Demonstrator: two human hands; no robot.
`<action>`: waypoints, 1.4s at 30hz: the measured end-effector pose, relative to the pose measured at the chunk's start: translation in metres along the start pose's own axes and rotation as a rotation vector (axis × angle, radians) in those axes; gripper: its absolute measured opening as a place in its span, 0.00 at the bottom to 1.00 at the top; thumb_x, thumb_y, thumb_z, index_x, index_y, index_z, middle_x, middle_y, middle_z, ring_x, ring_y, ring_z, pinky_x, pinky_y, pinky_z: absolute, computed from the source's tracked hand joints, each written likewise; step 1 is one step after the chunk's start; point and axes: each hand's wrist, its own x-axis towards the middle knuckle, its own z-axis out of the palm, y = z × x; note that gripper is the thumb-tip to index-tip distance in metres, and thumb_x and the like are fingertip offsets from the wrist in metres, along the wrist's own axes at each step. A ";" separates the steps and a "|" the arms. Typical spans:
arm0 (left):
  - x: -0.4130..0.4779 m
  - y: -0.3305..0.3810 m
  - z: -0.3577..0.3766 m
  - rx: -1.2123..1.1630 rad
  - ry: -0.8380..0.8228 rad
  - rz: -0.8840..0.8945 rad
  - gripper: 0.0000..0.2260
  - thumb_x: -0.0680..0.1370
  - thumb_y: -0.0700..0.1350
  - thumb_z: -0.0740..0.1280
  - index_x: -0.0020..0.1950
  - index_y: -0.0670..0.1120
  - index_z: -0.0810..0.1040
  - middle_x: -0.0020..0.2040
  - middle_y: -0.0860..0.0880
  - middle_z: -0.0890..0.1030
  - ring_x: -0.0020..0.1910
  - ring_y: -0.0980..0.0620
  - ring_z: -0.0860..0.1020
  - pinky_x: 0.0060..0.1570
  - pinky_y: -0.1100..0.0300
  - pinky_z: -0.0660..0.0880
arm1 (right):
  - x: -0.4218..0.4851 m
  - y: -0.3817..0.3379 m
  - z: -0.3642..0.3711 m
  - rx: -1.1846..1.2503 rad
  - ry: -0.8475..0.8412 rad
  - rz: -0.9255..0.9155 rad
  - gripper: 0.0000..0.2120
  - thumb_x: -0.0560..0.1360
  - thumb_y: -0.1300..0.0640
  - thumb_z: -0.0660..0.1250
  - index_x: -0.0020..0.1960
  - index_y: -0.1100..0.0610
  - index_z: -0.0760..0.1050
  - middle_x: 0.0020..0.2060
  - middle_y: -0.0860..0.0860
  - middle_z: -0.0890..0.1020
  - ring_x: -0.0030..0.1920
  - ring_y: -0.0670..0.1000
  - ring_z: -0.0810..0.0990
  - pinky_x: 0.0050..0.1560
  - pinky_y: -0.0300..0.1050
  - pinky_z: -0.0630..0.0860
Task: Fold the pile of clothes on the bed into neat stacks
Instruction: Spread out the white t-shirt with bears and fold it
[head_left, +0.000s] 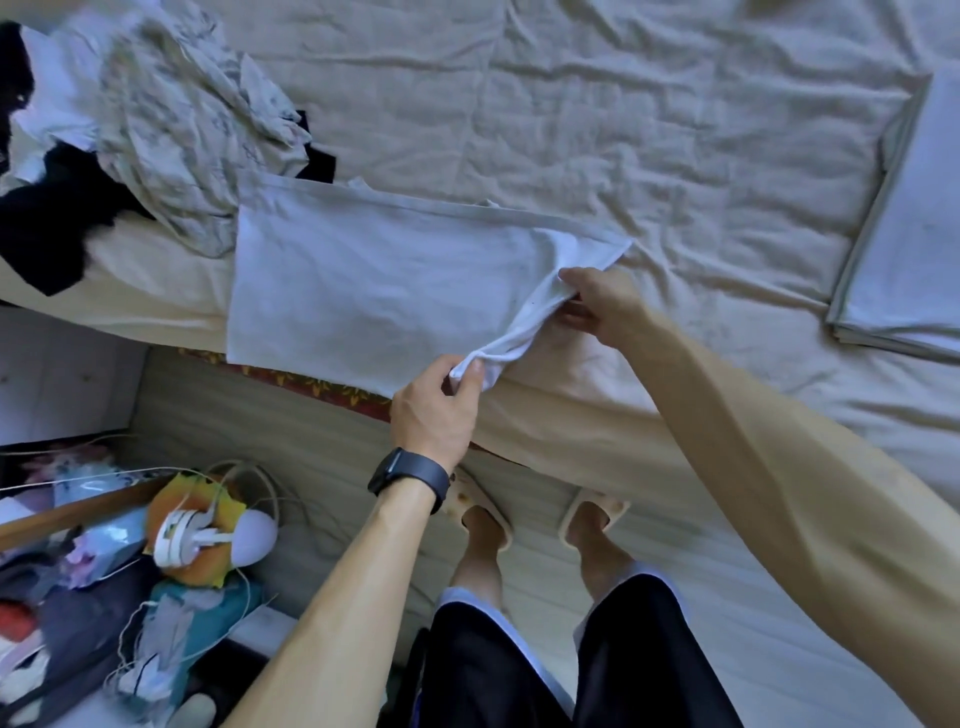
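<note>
Pinching one bunched corner of the white garment (363, 291), the left hand (434, 410) and right hand (605, 306) each grip its cloth — it lies flat across the bed (571, 130) edge, beside the unfolded pile (171, 124), a folded stack (904, 223) well apart at right

Black wristwatch (410, 475), dark shorts (639, 654), beige slippers (597, 503)

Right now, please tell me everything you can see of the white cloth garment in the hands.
The white cloth garment looks like thin, soft cotton. It lies mostly flat across the beige bed's near edge, partly overhanging. The left hand pinches its bunched corner; the right hand grips the same edge higher up.
</note>
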 end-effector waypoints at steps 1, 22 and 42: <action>0.002 -0.004 -0.002 -0.006 -0.006 -0.003 0.10 0.80 0.55 0.67 0.48 0.50 0.83 0.32 0.53 0.78 0.37 0.48 0.76 0.33 0.61 0.65 | 0.001 -0.003 0.004 -0.012 0.012 -0.016 0.03 0.76 0.63 0.70 0.48 0.57 0.77 0.43 0.54 0.83 0.42 0.54 0.84 0.41 0.48 0.84; 0.135 -0.207 -0.140 -0.322 0.045 -0.356 0.08 0.83 0.50 0.63 0.47 0.49 0.75 0.35 0.52 0.76 0.41 0.46 0.78 0.49 0.48 0.74 | -0.002 -0.055 0.335 -0.885 0.294 -0.366 0.10 0.68 0.60 0.62 0.49 0.60 0.75 0.39 0.56 0.83 0.44 0.58 0.82 0.37 0.45 0.77; 0.252 -0.331 -0.182 -0.074 -0.422 -0.375 0.10 0.82 0.52 0.56 0.50 0.49 0.74 0.61 0.47 0.71 0.48 0.44 0.74 0.47 0.52 0.74 | 0.057 -0.032 0.511 -1.163 0.490 -0.203 0.20 0.73 0.63 0.62 0.64 0.57 0.69 0.50 0.58 0.80 0.59 0.62 0.78 0.49 0.48 0.70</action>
